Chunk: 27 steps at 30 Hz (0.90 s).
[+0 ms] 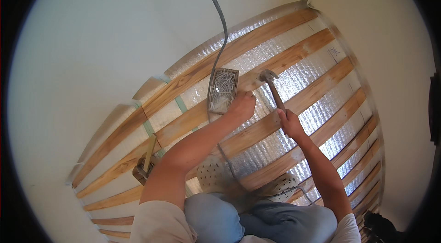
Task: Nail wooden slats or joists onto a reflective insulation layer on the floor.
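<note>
My right hand point(291, 124) grips the handle of a claw hammer point(274, 90), its metal head raised toward the far side, over or near a wooden slat point(303, 52). My left hand point(243, 106) is closed and rests low by the same run of slat, fingertips pinched together. Whatever lies between those fingertips is too small to make out. Just left of that hand sits an open box point(237, 80) holding many loose nails point(224, 85); the left wrist covers part of its near end.
Parallel wooden slats run over shiny silver foil sheeting point(294, 82), bordered by pale walls point(105, 50). A dark cable point(221, 17) passes beside the nail box and between my perforated shoes point(210, 175). A second box point(139, 171) with a wood strip point(149, 153) lies left.
</note>
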Motion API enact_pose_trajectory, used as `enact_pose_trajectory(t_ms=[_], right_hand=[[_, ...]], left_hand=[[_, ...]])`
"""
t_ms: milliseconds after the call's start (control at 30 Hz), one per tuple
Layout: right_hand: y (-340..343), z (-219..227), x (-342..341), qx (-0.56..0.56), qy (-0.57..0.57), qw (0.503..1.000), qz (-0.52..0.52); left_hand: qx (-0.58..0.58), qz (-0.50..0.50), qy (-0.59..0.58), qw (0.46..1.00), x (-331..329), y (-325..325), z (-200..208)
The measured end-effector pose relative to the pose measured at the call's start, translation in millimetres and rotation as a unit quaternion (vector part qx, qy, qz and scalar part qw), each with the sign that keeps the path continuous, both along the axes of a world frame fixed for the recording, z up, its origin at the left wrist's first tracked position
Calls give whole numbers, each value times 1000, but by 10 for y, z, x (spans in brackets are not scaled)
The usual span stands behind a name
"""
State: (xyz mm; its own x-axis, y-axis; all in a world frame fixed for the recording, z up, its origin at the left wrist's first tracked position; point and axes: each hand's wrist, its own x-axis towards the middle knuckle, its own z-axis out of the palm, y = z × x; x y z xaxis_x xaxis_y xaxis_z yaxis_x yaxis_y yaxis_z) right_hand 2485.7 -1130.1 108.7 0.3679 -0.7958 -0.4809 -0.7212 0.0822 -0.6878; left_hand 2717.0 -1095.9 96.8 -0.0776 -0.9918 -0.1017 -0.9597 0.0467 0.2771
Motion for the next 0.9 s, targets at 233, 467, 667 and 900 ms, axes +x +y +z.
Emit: enact_pose_trajectory(t_ms=[233, 467, 667, 900], right_hand=[[430, -143, -239, 18, 28, 999, -6], [458, 31, -192, 39, 40, 998, 3], [520, -8, -213, 58, 16, 998, -24], [554, -116, -251, 61, 21, 998, -19]], left_hand=[[-148, 70, 52, 985, 1041, 362, 320], [-97, 24, 20, 995, 1114, 346, 244], [-104, 113, 118, 981, 1011, 290, 350], [-120, 107, 251, 955, 454, -199, 344]])
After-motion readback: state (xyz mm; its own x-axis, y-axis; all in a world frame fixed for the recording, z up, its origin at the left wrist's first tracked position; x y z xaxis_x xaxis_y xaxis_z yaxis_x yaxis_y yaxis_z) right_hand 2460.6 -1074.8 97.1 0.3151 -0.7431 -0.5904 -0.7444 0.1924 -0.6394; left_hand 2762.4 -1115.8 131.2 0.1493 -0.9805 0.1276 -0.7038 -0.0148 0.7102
